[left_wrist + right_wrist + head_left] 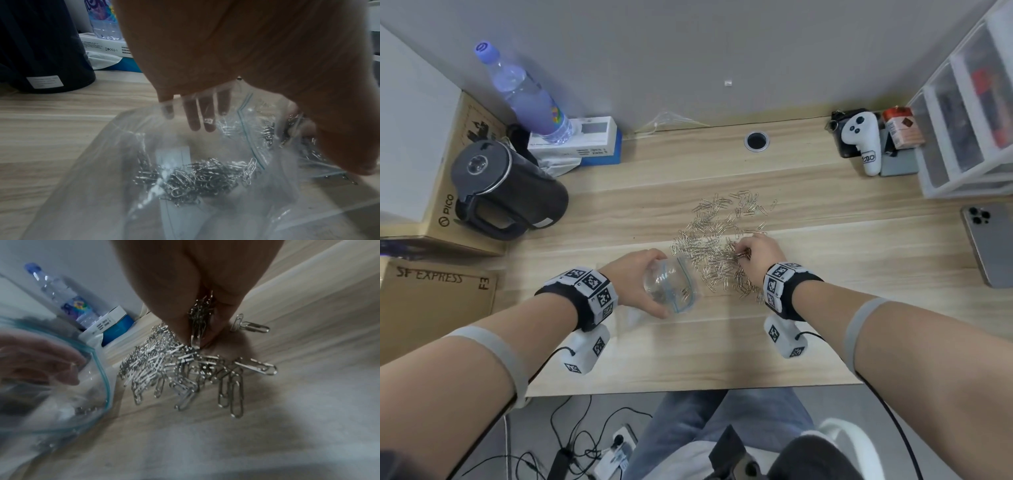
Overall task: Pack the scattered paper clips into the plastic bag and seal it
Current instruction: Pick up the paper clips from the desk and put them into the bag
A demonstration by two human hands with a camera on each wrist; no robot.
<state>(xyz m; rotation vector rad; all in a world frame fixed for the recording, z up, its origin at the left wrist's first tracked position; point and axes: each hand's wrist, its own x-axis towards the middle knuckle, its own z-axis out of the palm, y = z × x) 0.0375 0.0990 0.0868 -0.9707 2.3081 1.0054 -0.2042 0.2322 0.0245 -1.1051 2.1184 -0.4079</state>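
Observation:
Many silver paper clips (717,236) lie scattered on the wooden desk (688,349). My left hand (640,274) holds a clear zip bag (671,286) with its blue-edged mouth held wide, facing the pile. A clump of clips (197,180) lies inside the bag (144,194). My right hand (753,255) is down on the near right of the pile, fingers pinching a bunch of clips (198,319) above the loose ones (179,371). The bag's mouth (98,369) sits just left of that pile.
A black kettle (506,192) and cardboard boxes (438,294) stand at the left, with a water bottle (524,92) on a white box behind. A controller (861,140), a phone (989,243) and plastic drawers (969,113) are at the right.

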